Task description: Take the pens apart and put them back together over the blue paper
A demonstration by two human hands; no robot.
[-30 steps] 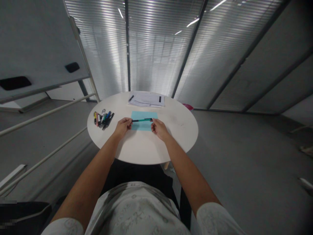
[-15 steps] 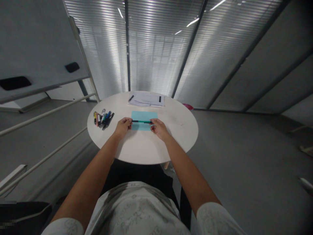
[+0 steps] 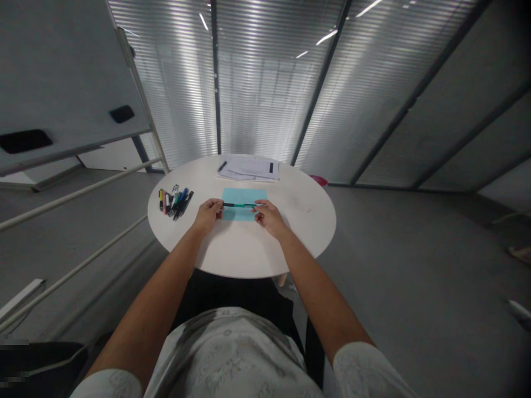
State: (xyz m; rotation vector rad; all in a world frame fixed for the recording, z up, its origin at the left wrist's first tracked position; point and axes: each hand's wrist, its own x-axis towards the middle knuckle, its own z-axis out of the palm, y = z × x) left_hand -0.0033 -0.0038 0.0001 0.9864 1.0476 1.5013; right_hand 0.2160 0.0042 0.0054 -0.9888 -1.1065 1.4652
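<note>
A slim green and black pen [image 3: 239,205] is held level above a light blue sheet [image 3: 240,195] on the white round table [image 3: 240,254]. My left hand [image 3: 208,215] pinches its black end at the left edge of the sheet. At the other end, my right hand [image 3: 269,217] has its fingertips closed on the pen near the sheet's right edge. The fingers hide both tips of the pen.
Several pens and markers [image 3: 176,202] lie in a group on the table's left side. Behind the blue sheet is a stack of papers [image 3: 249,168] with a dark pen [image 3: 222,166] on its left corner. A whiteboard [image 3: 70,72] on a metal frame stands at the left.
The pen has turned slightly about its length, so its clip now shows along the upper side near my right fingers. Both hands have stayed in nearly the same place.
</note>
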